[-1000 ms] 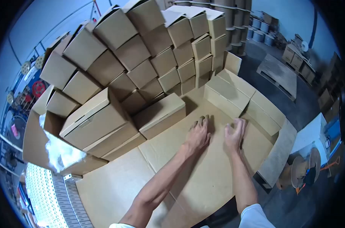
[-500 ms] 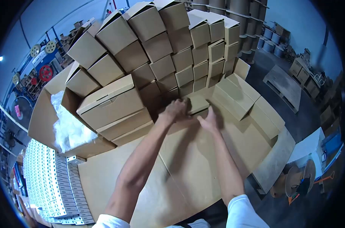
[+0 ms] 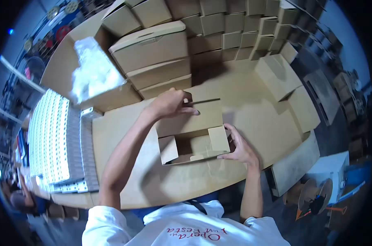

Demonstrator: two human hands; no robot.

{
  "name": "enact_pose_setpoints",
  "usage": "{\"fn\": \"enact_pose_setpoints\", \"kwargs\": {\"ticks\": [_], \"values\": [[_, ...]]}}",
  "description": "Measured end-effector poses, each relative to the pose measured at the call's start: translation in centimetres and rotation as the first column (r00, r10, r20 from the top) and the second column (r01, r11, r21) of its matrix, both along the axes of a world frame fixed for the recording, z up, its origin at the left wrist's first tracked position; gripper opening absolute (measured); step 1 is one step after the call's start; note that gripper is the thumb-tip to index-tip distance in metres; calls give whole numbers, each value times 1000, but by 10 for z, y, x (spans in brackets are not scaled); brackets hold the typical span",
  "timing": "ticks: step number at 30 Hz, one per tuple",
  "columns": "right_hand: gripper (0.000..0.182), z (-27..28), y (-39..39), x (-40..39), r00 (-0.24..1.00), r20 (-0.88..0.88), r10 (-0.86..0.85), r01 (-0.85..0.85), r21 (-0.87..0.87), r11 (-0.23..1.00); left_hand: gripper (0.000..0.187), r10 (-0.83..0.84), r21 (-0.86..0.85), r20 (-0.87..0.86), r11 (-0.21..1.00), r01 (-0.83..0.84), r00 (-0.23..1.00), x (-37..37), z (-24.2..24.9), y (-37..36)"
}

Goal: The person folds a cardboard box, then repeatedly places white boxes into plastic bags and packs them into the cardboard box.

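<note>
A small brown cardboard box [image 3: 196, 144] sits on the cardboard-covered table in front of me, with its lid raised and its inside showing no contents. Its two side flaps stick inward at the left and right ends. My left hand [image 3: 169, 104] pinches the raised lid [image 3: 206, 117] near its upper edge, thumb on the inner face and fingers at the edge. At the box's right end, my right hand [image 3: 241, 149] grips the side wall, thumb near the front corner and fingers at the back corner.
Stacked cardboard boxes [image 3: 235, 39] line the table's far side. A large carton [image 3: 116, 96] with white plastic bags [image 3: 95, 74] stands left, beside rows of small white boxes [image 3: 50, 139]. More brown boxes [image 3: 278, 74] lie right. A person [image 3: 24, 197] is at lower left.
The small box has come from near the far stack toward me, and its lid now stands open. My left hand has moved onto the lid. The view has tilted down.
</note>
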State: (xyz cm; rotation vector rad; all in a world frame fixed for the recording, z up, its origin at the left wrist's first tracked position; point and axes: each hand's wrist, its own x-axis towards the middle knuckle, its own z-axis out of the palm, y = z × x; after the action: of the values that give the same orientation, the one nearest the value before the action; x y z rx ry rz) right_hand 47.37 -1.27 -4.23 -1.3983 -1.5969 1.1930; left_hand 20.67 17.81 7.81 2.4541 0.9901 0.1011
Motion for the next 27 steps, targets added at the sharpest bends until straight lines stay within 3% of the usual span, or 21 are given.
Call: {"fn": "enact_pose_setpoints", "kwargs": {"ticks": [5,6,9,10,12,13,14,15,16,17,18,19,21,22,25,26,27], "values": [[120,-13,2,-68,989,-53,138,-129,148,981,73,244,-15,42,970,-243,969,-94,-58,-34],[119,-9,-1,-79,990,-51,129,-125,78,989,69,266,-74,9,962,-265,964,-104,-50,-47],[119,-2,-5,-100,990,-65,127,-128,-11,992,63,271,236,236,916,-325,933,-138,-43,-80],[121,-2,-4,-105,990,-61,128,-130,-20,991,61,271,440,313,808,-392,910,-147,-40,-96],[121,12,-11,-115,992,-32,119,-117,43,992,67,362,408,546,673,-617,756,-165,-28,-140],[121,23,-14,-122,993,-19,112,-111,77,991,69,384,369,650,594,-714,656,-175,-28,-162],[117,29,-16,-129,988,-119,93,-85,70,994,74,437,269,671,609,-746,599,-182,-39,-182],[115,35,-16,-138,994,-112,8,-1,66,998,79,488,168,685,616,-769,541,-184,-49,-199],[113,41,-15,-149,992,-105,-76,83,62,995,95,627,-10,575,647,-762,525,-180,-46,-216],[110,47,-16,-161,983,-97,-158,164,54,985,99,648,-76,552,666,-742,525,-175,-48,-220],[97,62,-18,-173,983,153,-105,88,110,990,104,672,-143,526,675,-724,522,-169,-52,-225],[93,68,-20,-185,952,285,-114,70,159,985,108,694,-209,501,676,-707,516,-167,-55,-227],[83,76,-22,-207,837,527,-148,10,256,967,117,587,-90,556,746,-660,588,-170,-76,-218],[66,81,-24,-212,847,496,-194,55,281,958,104,608,-156,599,727,-669,521,-174,-77,-221],[56,76,-23,-197,982,25,-185,185,1,983,76,704,-591,706,647,-481,78,-199,-81,-227],[50,67,-25,-192,984,-45,-172,176,113,978,63,742,-697,668,595,-400,-59,-208,-96,-230],[49,57,-26,-189,980,-93,-176,186,113,976,55,770,-781,611,547,-301,-187,-212,-116,-231]]}}
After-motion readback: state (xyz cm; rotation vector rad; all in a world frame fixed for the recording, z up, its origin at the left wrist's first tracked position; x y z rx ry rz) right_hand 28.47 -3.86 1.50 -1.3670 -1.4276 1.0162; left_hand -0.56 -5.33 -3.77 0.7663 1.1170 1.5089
